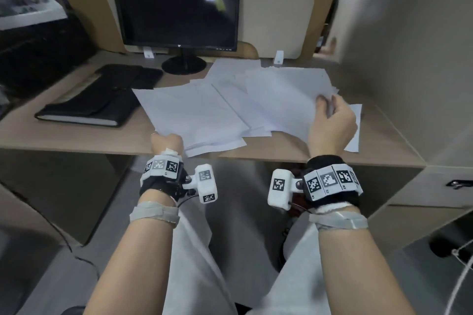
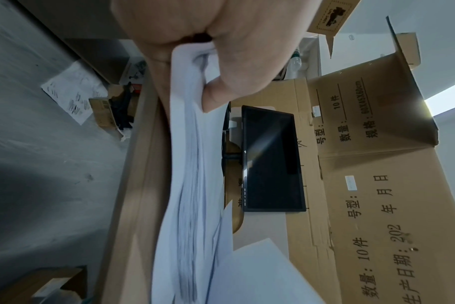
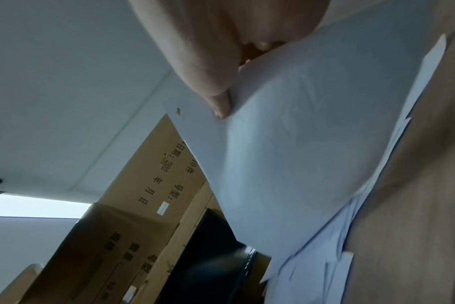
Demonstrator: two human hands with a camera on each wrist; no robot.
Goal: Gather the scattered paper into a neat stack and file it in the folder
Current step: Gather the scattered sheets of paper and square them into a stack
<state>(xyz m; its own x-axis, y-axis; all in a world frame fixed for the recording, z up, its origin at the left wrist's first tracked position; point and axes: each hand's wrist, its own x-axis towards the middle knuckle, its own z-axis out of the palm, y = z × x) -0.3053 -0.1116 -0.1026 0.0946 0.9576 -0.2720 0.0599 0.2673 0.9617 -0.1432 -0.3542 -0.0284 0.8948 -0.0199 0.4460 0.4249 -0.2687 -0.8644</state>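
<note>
**Both hands on the paper, sheets fanned loose**

Left hand (image 1: pixel 166 141) pinches the white paper sheets (image 1: pixel 204 112) at the desk's near edge; right hand (image 1: pixel 332 120) clasps a raised sheet. Black leather folder (image 1: pixel 97 102) lies closed, left of the paper. Uneven pulling could crease sheets or spill them off the tan wooden desk (image 1: pixel 76 138).

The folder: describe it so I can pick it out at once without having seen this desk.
Start at the black monitor at the back of the desk. Left of its round stand, and left of the spread of white paper, lies the folder, flat and closed. It is the only black, book-like thing there, showing a pale page edge along its near side.
</note>
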